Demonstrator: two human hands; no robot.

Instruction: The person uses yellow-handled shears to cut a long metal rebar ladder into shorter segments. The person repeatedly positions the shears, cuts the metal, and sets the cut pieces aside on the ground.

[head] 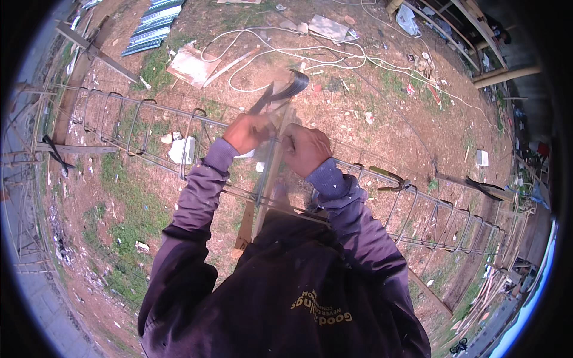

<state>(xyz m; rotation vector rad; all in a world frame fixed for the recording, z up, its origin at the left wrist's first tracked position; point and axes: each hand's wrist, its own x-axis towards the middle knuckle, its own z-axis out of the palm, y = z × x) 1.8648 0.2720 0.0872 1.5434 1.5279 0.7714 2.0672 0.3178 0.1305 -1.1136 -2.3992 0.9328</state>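
A long cage of steel rebar with square stirrups [142, 127] runs across in front of me, sloping down to the right. My left hand [250, 133] is at its upper bar, fingers curled and blurred. Close beside it, my right hand [306, 147] is bent into a loose fist. Whatever either hand pinches is too blurred to make out. Between them a stirrup [267, 172] stands next to a wooden crosspiece [262, 219]. A bundle of dark tie wire [291, 87] lies just beyond my hands. Pincers with yellowish handles [394, 180] rest on the cage to the right.
Wooden supports [96, 53] stand at the left, with another [474, 188] at the right. A pale cable [365, 57] loops over the littered ground ahead. Corrugated sheeting [154, 24] lies at the upper left, and white blocks [182, 150] sit below the cage.
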